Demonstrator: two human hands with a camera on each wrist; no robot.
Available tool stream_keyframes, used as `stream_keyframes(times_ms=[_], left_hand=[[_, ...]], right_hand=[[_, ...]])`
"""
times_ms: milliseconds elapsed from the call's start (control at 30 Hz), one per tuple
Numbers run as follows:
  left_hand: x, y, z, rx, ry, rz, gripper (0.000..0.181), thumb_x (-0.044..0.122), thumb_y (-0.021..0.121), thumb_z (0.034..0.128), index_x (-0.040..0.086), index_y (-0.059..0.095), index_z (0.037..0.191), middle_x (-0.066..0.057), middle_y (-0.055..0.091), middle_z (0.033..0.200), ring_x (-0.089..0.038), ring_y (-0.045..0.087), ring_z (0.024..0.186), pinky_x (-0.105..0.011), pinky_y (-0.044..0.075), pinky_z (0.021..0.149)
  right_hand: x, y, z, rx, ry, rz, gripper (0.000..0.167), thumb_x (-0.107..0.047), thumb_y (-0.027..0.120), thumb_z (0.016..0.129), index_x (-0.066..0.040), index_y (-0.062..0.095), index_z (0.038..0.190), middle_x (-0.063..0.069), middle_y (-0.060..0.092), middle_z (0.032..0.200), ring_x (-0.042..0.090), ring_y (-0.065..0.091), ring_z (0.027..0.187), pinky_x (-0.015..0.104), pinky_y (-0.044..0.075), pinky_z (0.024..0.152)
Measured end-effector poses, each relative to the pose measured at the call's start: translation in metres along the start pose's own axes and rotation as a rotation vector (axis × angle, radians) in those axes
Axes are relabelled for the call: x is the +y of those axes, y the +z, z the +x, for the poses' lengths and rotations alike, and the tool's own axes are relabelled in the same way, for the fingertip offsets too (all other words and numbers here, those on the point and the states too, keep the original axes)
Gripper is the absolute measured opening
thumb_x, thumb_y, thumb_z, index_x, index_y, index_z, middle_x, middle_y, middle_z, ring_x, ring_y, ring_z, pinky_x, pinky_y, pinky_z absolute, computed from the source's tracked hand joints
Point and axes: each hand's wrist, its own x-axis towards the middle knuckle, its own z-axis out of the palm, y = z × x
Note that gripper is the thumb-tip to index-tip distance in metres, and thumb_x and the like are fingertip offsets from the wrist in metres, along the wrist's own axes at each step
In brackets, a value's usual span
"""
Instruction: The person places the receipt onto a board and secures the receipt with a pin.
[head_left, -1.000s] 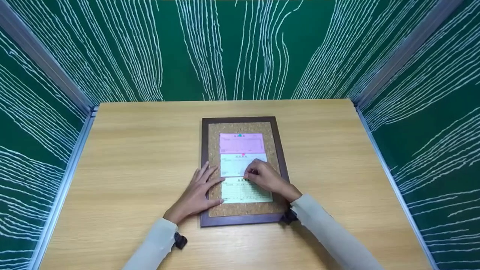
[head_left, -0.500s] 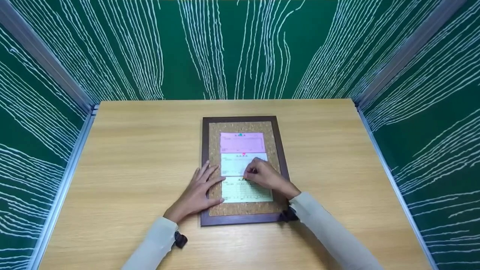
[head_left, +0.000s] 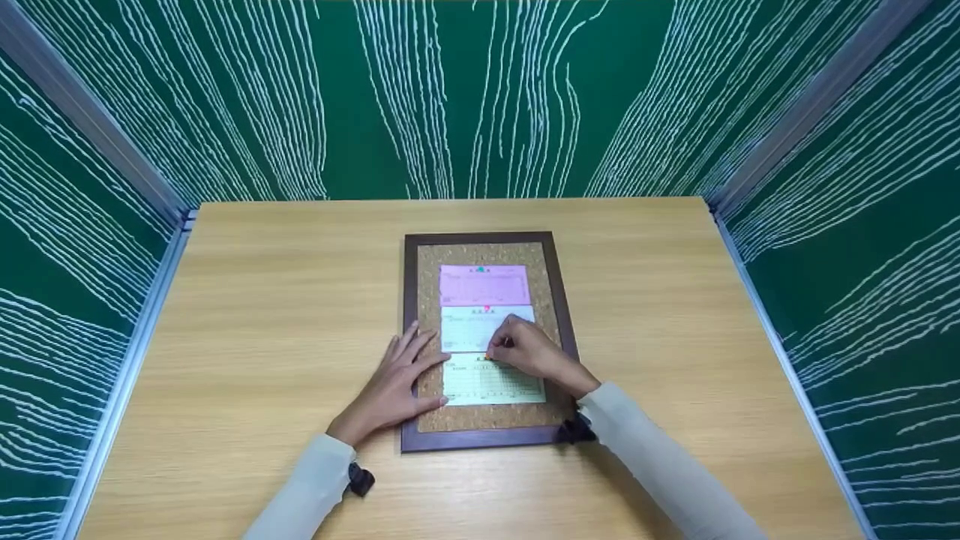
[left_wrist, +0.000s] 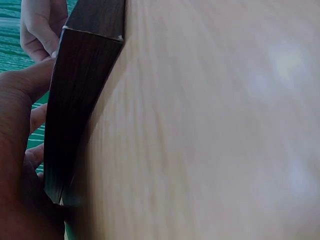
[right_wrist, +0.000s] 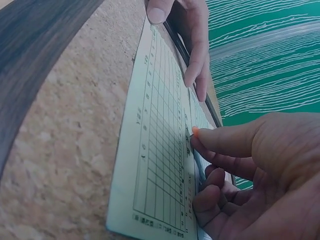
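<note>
A corkboard (head_left: 480, 420) with a dark wooden frame lies on the table. Pink (head_left: 484, 287), whitish (head_left: 463, 330) and pale green (head_left: 491, 386) paper slips sit on it in a column. My right hand (head_left: 529, 349) pinches an orange push pin (right_wrist: 195, 131) between thumb and index finger at the top edge of the green slip; the pin's tip is hidden. My left hand (head_left: 397, 379) lies spread across the frame's left side, with thumb and index fingertips at the green slip's left edge.
A green pin (head_left: 480, 269) stands at the top of the pink slip and a pinkish-red pin (head_left: 487, 308) at the top of the whitish one. Green panels (head_left: 510, 97) with white wavy lines enclose the wooden table (head_left: 285, 300) at the back and sides.
Slightly more of the orange pin shows below my right fingertips now. Both hands and the slips otherwise stay in place.
</note>
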Motion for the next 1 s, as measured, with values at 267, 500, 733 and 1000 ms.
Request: stream_keyframes(times_ms=[267, 500, 733, 1000], left_hand=[[-0.001, 0.0, 0.001, 0.001, -0.006, 0.012, 0.071, 0.046, 0.085, 0.0925, 0.019, 0.064, 0.155, -0.016, 0.031, 0.179, -0.044, 0.008, 0.169, -0.068, 0.005, 0.134], [-0.001, 0.001, 0.0, -0.011, -0.012, 0.017, 0.072, 0.048, 0.084, 0.0936, 0.02, 0.062, 0.156, -0.015, 0.029, 0.18, -0.043, 0.006, 0.17, -0.066, 0.003, 0.134], [0.0, 0.0, 0.0, -0.001, -0.004, 0.028, 0.072, 0.048, 0.084, 0.0933, 0.019, 0.062, 0.156, -0.016, 0.03, 0.18, -0.045, 0.007, 0.169, -0.068, 0.004, 0.134], [0.0, 0.001, -0.001, -0.007, -0.014, 0.008, 0.071, 0.049, 0.083, 0.0951, 0.02, 0.062, 0.156, -0.014, 0.03, 0.18, -0.042, 0.005, 0.17, -0.068, 0.005, 0.134]], right_hand=[[-0.002, 0.002, 0.003, 0.014, 0.066, -0.019, 0.015, -0.008, 0.08, 0.101, -0.007, 0.082, 0.087, 0.002, 0.065, 0.096, 0.016, 0.055, 0.084, 0.029, 0.046, 0.071], [-0.004, 0.003, 0.003, 0.011, 0.128, -0.01, 0.018, -0.007, 0.077, 0.102, -0.008, 0.081, 0.085, 0.001, 0.071, 0.096, 0.014, 0.059, 0.076, 0.026, 0.046, 0.061], [-0.009, 0.004, 0.006, 0.007, 0.157, -0.01, 0.02, -0.007, 0.077, 0.101, -0.009, 0.079, 0.082, 0.001, 0.075, 0.09, 0.013, 0.058, 0.071, 0.026, 0.044, 0.06], [-0.008, 0.007, 0.003, 0.048, 0.193, -0.028, 0.013, -0.008, 0.081, 0.099, -0.009, 0.076, 0.087, 0.003, 0.067, 0.094, 0.017, 0.059, 0.081, 0.029, 0.048, 0.067]])
